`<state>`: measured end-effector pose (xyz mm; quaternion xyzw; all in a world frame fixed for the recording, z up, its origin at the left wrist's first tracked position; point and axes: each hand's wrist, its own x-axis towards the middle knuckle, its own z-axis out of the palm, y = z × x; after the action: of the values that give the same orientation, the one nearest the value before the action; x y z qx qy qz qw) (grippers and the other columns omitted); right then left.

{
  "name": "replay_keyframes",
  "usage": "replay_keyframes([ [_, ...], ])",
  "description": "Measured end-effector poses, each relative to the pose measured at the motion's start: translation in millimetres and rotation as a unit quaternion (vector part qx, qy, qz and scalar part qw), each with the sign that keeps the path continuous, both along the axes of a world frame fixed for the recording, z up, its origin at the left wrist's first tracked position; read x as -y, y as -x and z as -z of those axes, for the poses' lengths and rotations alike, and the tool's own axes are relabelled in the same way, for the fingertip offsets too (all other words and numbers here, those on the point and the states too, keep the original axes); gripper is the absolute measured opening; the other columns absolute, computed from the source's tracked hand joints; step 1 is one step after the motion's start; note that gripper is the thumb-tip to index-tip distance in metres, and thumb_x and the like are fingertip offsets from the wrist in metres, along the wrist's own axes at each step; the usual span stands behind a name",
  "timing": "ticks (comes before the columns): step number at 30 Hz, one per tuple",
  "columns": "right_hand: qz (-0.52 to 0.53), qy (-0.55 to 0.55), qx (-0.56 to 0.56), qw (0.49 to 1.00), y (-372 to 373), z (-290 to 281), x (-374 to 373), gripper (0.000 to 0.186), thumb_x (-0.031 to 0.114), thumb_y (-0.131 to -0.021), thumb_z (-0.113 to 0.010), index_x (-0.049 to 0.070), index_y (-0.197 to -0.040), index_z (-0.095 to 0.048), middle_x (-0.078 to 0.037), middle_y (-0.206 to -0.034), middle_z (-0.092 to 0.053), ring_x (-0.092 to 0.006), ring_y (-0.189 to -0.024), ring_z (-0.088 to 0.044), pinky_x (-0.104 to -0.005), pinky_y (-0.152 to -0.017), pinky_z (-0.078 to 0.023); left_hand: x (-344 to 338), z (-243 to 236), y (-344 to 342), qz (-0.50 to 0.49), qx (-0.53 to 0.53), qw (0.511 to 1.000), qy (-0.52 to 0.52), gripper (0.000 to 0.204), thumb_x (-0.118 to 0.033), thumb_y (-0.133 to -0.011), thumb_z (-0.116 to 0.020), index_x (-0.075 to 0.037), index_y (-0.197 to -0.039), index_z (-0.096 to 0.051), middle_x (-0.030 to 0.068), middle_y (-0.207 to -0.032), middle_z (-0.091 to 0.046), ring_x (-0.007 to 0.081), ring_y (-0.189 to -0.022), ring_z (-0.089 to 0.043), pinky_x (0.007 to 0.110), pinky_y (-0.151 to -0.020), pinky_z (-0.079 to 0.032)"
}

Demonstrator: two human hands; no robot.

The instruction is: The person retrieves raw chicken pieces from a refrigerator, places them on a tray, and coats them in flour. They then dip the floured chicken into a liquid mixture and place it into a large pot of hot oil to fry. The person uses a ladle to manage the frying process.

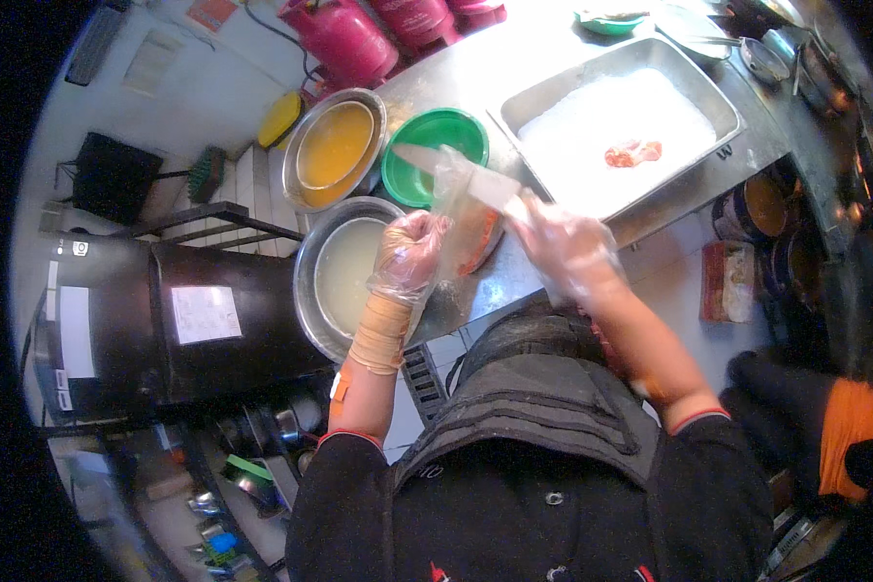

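My left hand, in a clear plastic glove and with beige wrap round the wrist, is closed on clear plastic stretching upward. My right hand, also gloved, grips a knife whose blade crosses over the green bowl. Under and between both hands an orange-red item lies partly hidden on the steel counter. A basin of cloudy liquid is beside my left hand. Right of the knife, a steel tray holds white powder and a piece of red meat.
Pink gas cylinders stand behind a basin of yellow liquid. A black cabinet and rack are at left. Pans sit at upper right, dark pots lower down. An orange-and-black cloth item is at lower right.
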<state>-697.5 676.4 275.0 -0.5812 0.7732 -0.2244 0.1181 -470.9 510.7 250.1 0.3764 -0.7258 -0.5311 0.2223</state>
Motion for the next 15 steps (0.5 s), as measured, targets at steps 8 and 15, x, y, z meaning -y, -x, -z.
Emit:
replay_keyframes([
  [8,0.056,0.039,-0.058,0.996,-6.5,39.9,24.5,0.042,0.044,-0.102,-0.057,0.01,-0.124,-0.068,-0.016,-0.091,-0.075,-0.0317,-0.083,-0.075,-0.0457,-0.072,-0.06,-21.9,3.7,-7.8,-0.024,0.008,0.999,0.026,0.011,-0.01,-0.1,-0.068,-0.003,-0.092,-0.069,-0.0031,-0.087,-0.069,0.0052,-0.079,-0.059,0.024,-0.07,-0.049],
  [15,0.0,0.2,-0.439,0.876,45.7,39.9,-44.6,0.044,0.037,-0.105,-0.058,0.005,-0.134,-0.065,-0.017,-0.106,-0.074,-0.028,-0.09,-0.072,-0.0394,-0.082,-0.058,-7.5,10.4,-50.0,-0.166,-0.096,0.981,0.008,0.009,-0.006,-0.1,-0.069,-0.004,-0.091,-0.067,-0.0034,-0.084,-0.067,0.0038,-0.077,-0.056,0.022,-0.069,-0.047],
])
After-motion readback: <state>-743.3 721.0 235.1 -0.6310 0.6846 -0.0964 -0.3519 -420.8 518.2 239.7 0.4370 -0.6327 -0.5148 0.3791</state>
